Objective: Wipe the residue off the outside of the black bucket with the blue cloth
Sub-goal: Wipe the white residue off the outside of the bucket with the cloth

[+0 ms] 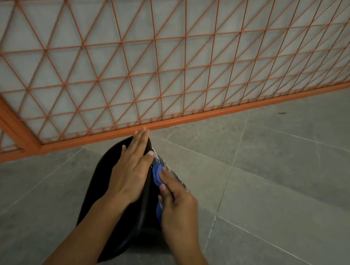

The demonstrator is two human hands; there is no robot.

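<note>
**Bucket wipe-down, cloth on the outside wall**

Starting at the left: orange metal grille (133, 54) with a triangle pattern runs across the whole top, its frame meeting the grey tiled floor (280, 169) at the bottom edge. Pale wall behind it.

Middle of the shot, the black bucket (97, 189) sits on the floor just below the grille's bottom rail. It looks tipped so the rim faces left-ish, though with the wide-angle lens I can't say how far. The left hand (132, 166) lies flat across the top of it, fingers straight and together, pointing away toward the grille, thumb out to the right. Not gripping anything, just pressing on the bucket.

Just right of that, the blue cloth (157, 174) is bunched up against the bucket's outer side, where there's speckled whitish residue (168, 164) on the black. The right hand (177, 210) has its fingers curled round the cloth, pushing it onto that wall; a bit more blue peeks out lower down under the hand.
</note>
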